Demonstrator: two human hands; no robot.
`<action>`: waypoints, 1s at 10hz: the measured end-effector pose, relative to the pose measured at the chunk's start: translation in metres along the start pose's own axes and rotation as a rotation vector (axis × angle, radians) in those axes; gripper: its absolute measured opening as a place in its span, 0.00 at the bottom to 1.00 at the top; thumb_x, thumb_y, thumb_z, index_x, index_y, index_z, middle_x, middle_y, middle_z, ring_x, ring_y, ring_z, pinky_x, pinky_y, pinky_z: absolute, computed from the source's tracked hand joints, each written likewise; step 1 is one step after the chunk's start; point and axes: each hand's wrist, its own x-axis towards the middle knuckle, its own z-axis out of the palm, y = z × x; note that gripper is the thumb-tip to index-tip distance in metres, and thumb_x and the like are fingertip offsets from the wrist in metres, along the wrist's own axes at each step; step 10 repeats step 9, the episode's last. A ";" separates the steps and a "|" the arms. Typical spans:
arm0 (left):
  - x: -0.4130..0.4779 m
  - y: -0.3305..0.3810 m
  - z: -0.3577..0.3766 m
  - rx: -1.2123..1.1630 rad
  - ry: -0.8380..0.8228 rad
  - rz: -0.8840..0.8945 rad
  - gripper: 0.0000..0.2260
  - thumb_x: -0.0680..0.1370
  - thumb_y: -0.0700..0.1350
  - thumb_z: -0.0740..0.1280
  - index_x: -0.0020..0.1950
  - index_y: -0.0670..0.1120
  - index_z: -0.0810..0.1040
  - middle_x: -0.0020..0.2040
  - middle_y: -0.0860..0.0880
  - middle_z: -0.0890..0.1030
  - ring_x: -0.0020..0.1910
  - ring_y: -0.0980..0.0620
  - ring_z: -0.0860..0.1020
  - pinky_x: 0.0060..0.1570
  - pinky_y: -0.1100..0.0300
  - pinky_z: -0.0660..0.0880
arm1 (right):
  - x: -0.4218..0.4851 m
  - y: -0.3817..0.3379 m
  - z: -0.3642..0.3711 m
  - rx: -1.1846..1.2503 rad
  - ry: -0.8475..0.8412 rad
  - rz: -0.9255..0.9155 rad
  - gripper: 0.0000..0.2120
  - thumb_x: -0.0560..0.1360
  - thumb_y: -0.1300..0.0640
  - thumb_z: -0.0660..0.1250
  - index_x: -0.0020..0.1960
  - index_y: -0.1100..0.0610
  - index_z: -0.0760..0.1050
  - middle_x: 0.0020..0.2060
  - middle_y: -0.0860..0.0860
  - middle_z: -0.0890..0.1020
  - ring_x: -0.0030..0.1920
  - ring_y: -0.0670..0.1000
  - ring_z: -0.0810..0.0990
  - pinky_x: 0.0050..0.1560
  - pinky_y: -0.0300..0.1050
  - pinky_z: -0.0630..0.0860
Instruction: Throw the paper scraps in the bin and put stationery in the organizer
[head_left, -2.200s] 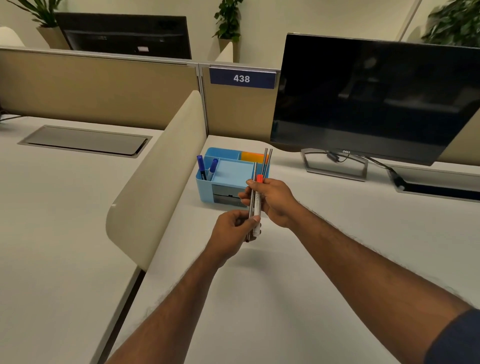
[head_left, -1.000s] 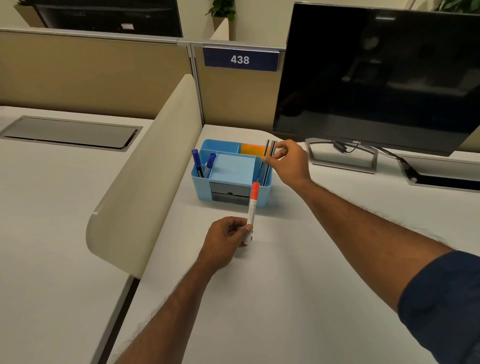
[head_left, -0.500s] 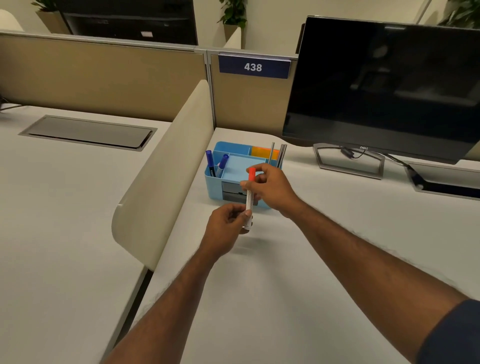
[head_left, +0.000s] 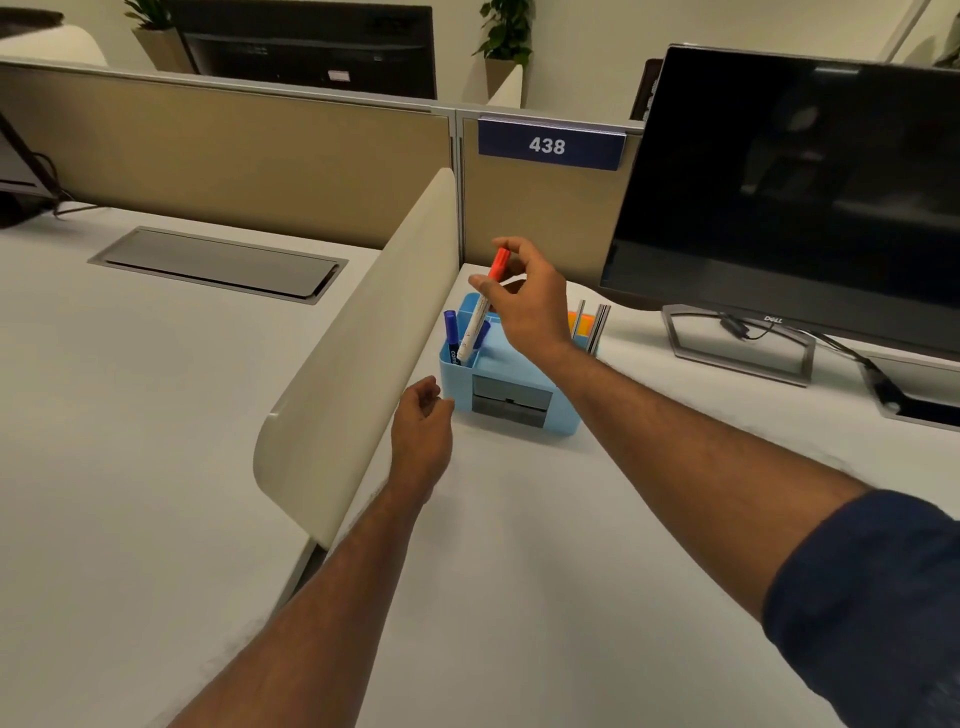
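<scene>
Right hand (head_left: 530, 306) fingers (head_left: 485, 286) pinch marker (head_left: 480, 317) near its red cap. Long axis tilted: cap up, lower end down-left at organizer (head_left: 457, 374) left slot, beside 2 blue markers (head_left: 450, 327); can't tell if it's inside yet. Slot lies straight below the fingers, right hand nearer. Left hand (head_left: 421, 426) loose, empty, just beside organizer's front-left corner. Vs 0.5 s ago: left let go of the marker, right carried it from in front of the organizer to the slot.

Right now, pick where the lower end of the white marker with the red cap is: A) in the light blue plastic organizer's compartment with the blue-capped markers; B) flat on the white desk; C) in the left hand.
A: the right hand pinches the red-capped marker, its lower end inside the organizer beside the blue-capped markers.
</scene>
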 end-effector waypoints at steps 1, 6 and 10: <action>0.007 0.003 0.001 0.046 -0.050 -0.013 0.24 0.79 0.36 0.62 0.74 0.48 0.64 0.74 0.48 0.68 0.71 0.47 0.69 0.65 0.51 0.71 | 0.003 0.010 0.011 -0.082 -0.023 -0.030 0.21 0.73 0.55 0.73 0.63 0.58 0.73 0.50 0.53 0.80 0.48 0.48 0.78 0.50 0.43 0.81; 0.015 0.002 0.008 -0.003 -0.113 0.040 0.27 0.78 0.34 0.64 0.76 0.46 0.60 0.73 0.45 0.68 0.69 0.47 0.70 0.60 0.55 0.74 | -0.023 0.040 0.021 -0.404 -0.394 0.000 0.24 0.78 0.54 0.66 0.72 0.53 0.66 0.65 0.54 0.77 0.63 0.54 0.75 0.63 0.51 0.75; 0.005 0.017 0.003 0.038 -0.122 0.041 0.25 0.79 0.35 0.64 0.75 0.45 0.62 0.73 0.45 0.68 0.70 0.45 0.70 0.62 0.54 0.72 | -0.032 0.023 -0.004 -0.506 -0.404 -0.011 0.27 0.77 0.47 0.66 0.73 0.54 0.64 0.72 0.53 0.69 0.72 0.54 0.65 0.71 0.53 0.64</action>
